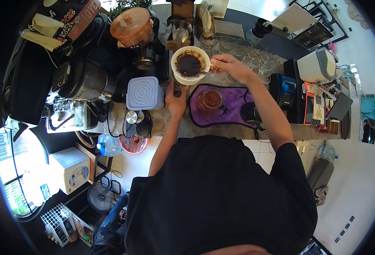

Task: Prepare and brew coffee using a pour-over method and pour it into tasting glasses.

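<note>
My right hand (233, 65) grips the handle of a white coffee dripper (175, 77). Dark wet coffee grounds (189, 66) lie in it and cling to its inner wall. Just below the dripper, my left hand (176, 103) has its thumb and fingers around a small glass (177, 92), mostly hidden by the hand and the dripper. To the right, a glass server (212, 99) with reddish-brown coffee and a black handle stands on a purple mat (203, 116). A black kettle (248, 112) sits at the mat's right end, partly behind my right forearm.
Left of my left hand stand a lidded pale-blue container (144, 92) and a coffee grinder (145, 60). Many clear glasses (227, 44) crowd the counter behind my right hand. A blue-black device (283, 90) is farther right. The counter's front edge (302, 132) runs close to my body.
</note>
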A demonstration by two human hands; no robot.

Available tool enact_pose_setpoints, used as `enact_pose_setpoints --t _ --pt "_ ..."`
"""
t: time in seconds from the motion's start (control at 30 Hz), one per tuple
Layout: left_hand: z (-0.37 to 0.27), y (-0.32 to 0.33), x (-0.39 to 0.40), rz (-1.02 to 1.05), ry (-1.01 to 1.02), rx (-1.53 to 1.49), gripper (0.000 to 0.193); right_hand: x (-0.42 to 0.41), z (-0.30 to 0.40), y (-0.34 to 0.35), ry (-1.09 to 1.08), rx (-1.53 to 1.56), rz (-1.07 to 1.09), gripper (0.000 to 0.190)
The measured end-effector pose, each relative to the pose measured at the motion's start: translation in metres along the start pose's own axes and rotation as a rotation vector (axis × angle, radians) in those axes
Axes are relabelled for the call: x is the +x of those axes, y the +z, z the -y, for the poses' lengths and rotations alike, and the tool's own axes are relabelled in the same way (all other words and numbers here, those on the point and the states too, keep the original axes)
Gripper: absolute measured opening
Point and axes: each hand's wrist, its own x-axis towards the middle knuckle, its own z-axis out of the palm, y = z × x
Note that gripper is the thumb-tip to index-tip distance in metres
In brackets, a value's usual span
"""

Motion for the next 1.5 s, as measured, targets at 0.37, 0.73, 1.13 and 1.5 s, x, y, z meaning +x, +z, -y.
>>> enact_pose_setpoints --t 0.37,0.73,1.13,1.5 --pt "0.017 -0.003 -0.004 0.011 0.051 -0.043 0.052 0.029 -0.015 0.014 0.133 -0.003 -0.010 0.031" --pt "0.001 -0.009 -0.013 0.048 -0.058 -0.153 0.042 -0.063 -0.025 0.047 0.043 -0.232 -0.562 0.031" --pt "-0.027 -0.001 -0.054 0.248 0.233 0.001 0.028 -0.131 -0.101 0.119 0.196 -0.221 -0.530 0.030" --pt "-0.046 0.026 -0.051 0.452 -0.008 -0.200 0.021 -0.200 -0.029 0.108 0.088 0.129 -0.747 0.026"
